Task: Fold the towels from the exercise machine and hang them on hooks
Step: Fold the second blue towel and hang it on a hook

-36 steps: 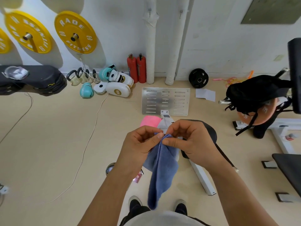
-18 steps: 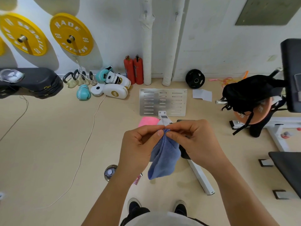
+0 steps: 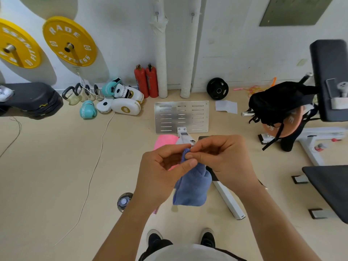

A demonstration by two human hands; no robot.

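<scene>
**Towel pinched between both hands**

Fingertips of my left hand (image 3: pixel 162 170) and right hand (image 3: pixel 222 159) meet at the top of the blue towel (image 3: pixel 192 185), each pinching its bunched upper edge. The folded cloth hangs below them, above the floor (image 3: pixel 56 166). Behind my hands a pink towel (image 3: pixel 165 141) lies on the exercise machine (image 3: pixel 227 198), near its slotted metal plate (image 3: pixel 181 115).

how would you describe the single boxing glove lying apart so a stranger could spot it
Start at the yellow weight plate on the wall and drop to the floor below it. Past the kettlebells lies a teal boxing glove, alone, left of the white pads.
</scene>
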